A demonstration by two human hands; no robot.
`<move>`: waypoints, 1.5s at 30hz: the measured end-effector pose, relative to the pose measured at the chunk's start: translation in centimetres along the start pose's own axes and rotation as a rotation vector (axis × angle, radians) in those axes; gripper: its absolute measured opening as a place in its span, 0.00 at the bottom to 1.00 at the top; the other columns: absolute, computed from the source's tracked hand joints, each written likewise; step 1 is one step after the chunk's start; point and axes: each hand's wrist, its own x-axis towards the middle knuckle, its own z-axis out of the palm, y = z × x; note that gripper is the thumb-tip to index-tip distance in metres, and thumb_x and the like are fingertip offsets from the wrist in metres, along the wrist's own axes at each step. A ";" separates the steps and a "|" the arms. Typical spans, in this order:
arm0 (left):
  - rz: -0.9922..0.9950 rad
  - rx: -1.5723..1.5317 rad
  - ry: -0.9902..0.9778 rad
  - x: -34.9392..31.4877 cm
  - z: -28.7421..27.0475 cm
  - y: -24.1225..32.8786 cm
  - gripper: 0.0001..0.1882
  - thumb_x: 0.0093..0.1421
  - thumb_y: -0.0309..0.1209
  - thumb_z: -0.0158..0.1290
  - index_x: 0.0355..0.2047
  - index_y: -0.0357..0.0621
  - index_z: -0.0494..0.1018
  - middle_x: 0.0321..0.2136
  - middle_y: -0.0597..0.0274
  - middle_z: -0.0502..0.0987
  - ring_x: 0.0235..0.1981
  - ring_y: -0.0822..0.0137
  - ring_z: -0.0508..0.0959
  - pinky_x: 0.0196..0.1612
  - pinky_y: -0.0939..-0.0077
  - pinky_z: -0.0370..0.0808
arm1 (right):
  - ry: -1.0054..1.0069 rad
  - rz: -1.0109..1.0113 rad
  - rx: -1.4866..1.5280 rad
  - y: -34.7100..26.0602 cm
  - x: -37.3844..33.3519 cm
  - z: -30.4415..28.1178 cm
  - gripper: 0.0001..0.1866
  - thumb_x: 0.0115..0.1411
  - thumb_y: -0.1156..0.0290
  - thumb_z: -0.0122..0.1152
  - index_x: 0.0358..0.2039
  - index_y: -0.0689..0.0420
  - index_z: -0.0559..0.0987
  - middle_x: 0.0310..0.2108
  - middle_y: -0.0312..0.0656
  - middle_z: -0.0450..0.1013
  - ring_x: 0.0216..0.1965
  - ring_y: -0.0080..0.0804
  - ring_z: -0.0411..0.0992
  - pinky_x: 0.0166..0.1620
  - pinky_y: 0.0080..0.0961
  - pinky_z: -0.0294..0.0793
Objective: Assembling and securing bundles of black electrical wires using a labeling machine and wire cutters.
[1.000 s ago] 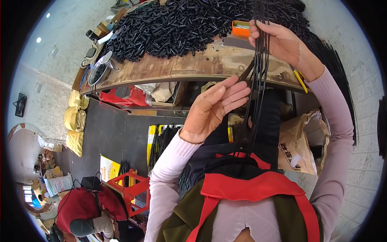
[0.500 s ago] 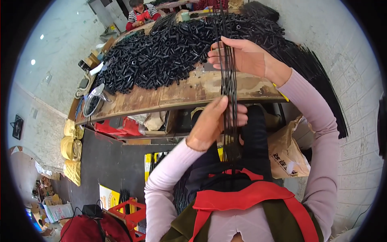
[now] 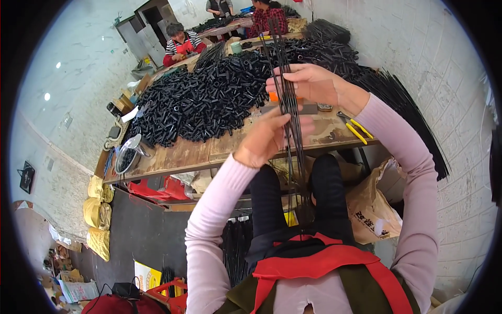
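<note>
A bundle of long thin black rods (image 3: 294, 138) stands nearly upright in front of me, its lower ends down between my knees. My right hand (image 3: 314, 86) holds it near the top, thumb across the front and fingers behind. Just below, my left hand (image 3: 261, 137) is closed loosely around the same bundle, its fingertips smeared by motion. The rods spread slightly apart above my right hand. Behind them, a large heap of short black tubes (image 3: 193, 99) covers much of the wooden table (image 3: 209, 152).
Yellow-handled pliers (image 3: 358, 130) and a grey bar (image 3: 309, 109) lie near the table edge. More long black rods (image 3: 402, 104) hang over the right side. A metal bowl (image 3: 127, 157) stands at the left corner. A paper sack (image 3: 374, 209) is beside my right leg. Co-workers sit beyond the heap.
My left hand has slid up the bundle, closer to my right hand. The rods now lean slightly left at the top. My view has tilted up, revealing the pliers and more of the room.
</note>
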 end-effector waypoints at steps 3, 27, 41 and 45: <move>-0.041 0.151 0.187 -2.7 1.8 -2.5 0.20 0.69 0.32 0.43 0.55 0.30 0.62 0.47 0.44 0.75 0.45 0.52 0.79 0.51 0.56 0.78 | -0.080 0.078 0.002 0.9 -1.3 0.2 0.19 0.66 0.70 0.54 0.55 0.63 0.68 0.53 0.53 0.70 0.57 0.43 0.70 0.60 0.39 0.69; -0.007 -0.010 0.008 -1.6 0.9 -1.7 0.22 0.73 0.35 0.35 0.56 0.27 0.61 0.51 0.41 0.73 0.52 0.53 0.76 0.56 0.60 0.74 | 0.015 -0.026 -0.133 0.1 -2.1 1.9 0.21 0.68 0.68 0.50 0.56 0.69 0.68 0.54 0.51 0.71 0.57 0.41 0.69 0.61 0.35 0.68; -0.001 0.087 0.048 0.3 -1.2 -1.3 0.21 0.71 0.33 0.42 0.55 0.25 0.63 0.50 0.43 0.74 0.50 0.57 0.78 0.54 0.63 0.76 | 0.071 0.061 -0.237 1.6 -1.3 0.9 0.20 0.67 0.65 0.54 0.54 0.66 0.71 0.50 0.47 0.73 0.54 0.34 0.72 0.58 0.30 0.71; 0.031 -0.111 -0.103 1.6 -3.7 -1.7 0.23 0.72 0.39 0.36 0.58 0.31 0.62 0.56 0.44 0.70 0.54 0.56 0.74 0.58 0.59 0.72 | 0.156 -0.051 -0.374 1.8 -1.8 2.0 0.18 0.65 0.65 0.58 0.50 0.62 0.75 0.41 0.40 0.77 0.44 0.27 0.76 0.51 0.28 0.76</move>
